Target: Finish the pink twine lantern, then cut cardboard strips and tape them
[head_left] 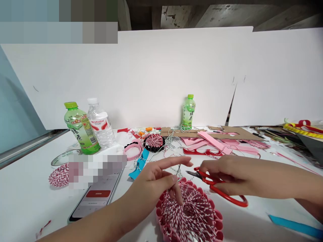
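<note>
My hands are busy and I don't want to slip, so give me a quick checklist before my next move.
1. Scissors in right hand: ok, held by the red handles.
2. Left hand well clear of the blades: not ok, its fingertips look close to the tip.
3. Blades fully closed: cannot tell at this angle.
4. Pink-rimmed piece in front of you: ok, below the left fingers.
5. Phone away from the blades: ok, it lies beyond your left forearm.
6. Bottles capped: ok, all three.
</note>
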Tool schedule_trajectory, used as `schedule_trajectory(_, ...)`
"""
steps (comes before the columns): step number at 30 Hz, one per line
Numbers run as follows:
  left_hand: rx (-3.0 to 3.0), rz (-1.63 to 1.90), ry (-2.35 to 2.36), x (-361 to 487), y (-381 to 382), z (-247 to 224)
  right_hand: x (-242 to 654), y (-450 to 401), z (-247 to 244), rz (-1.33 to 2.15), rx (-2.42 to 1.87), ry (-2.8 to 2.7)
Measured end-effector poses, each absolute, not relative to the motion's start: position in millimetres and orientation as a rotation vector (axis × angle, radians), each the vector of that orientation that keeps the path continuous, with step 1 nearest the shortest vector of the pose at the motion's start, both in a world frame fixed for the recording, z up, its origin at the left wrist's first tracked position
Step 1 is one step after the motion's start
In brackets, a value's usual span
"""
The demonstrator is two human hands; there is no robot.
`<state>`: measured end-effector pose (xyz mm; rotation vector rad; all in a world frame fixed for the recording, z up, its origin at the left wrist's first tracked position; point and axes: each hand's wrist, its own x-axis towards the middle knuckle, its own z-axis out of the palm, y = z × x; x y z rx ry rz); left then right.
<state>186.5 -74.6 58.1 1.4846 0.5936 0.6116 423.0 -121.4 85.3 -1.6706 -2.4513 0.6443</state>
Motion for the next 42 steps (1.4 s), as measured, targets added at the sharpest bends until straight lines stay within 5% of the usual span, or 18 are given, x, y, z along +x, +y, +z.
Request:
schedule_trajectory(20, 1.245, 0.375, 0.434, 188.5, -73.3, 46.9, 408.5, -109.7, 56.4, 1.023, -1.223, -2.453)
schedule_trajectory(36, 1.214, 0.300, 0.272, 188.2, -71.3, 43.2, 416.4, -107.9, 61.0, 0.925, -1.206, -2.556)
schedule_trajectory(42, 1.180, 0.279, 0.192, 188.9, -70.7, 36.3, 405.3, -106.2, 56.0, 1.210, -1.030, -2.371)
